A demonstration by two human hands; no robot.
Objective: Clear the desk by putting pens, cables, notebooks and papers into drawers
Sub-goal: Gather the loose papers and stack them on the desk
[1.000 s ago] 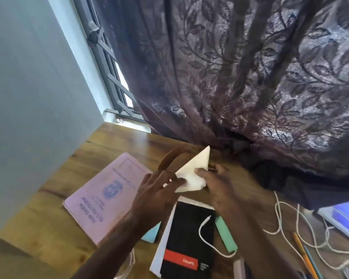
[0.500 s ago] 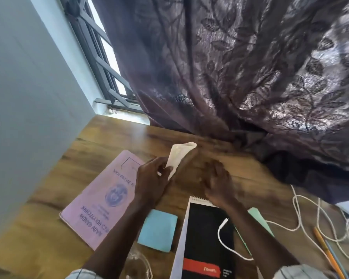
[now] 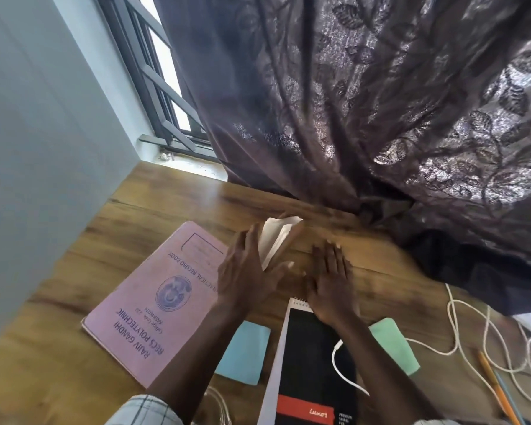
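My left hand [image 3: 247, 280] holds a folded white paper [image 3: 278, 236] in the crook between thumb and spread fingers, tilted up just above the wooden desk [image 3: 129, 240]. To its right, my right hand [image 3: 331, 280] lies flat on the desk with fingers apart and nothing in it, at the top edge of a black spiral notebook [image 3: 313, 363]. A pink record book [image 3: 166, 296] lies to the left of my left hand. A white cable [image 3: 469, 338] runs over the notebook and coils off to the right. An orange pen and a blue pen [image 3: 497, 391] lie at the lower right.
A blue sticky pad [image 3: 242, 352] and a green one [image 3: 393, 345] flank the notebook. A dark patterned curtain [image 3: 365, 118] hangs onto the desk's back edge. A wall [image 3: 43, 148] bounds the left, with a barred window [image 3: 160, 96] behind. No drawer is in view.
My right hand let go of the paper and dropped flat onto the desk. My left hand keeps the paper, its fingers now spread wider. The view has tilted down toward the desk.
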